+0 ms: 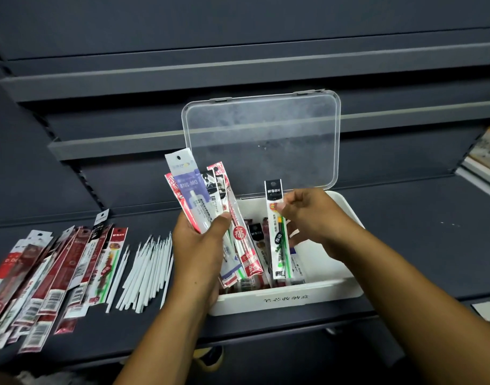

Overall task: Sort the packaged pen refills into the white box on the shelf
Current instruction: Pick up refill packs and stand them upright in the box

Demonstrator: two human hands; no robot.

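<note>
Green pack, pinched by the right hand, is best laid flat into the box below that grip while a bundle is gripped by the left hand.

Loose white sticks lie fanned out; perhaps booklets at far right.

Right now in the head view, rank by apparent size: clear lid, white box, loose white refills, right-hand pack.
1. white box and clear lid: alike, box nearer, unranked
2. loose white refills
3. pack pinched by right hand
</note>
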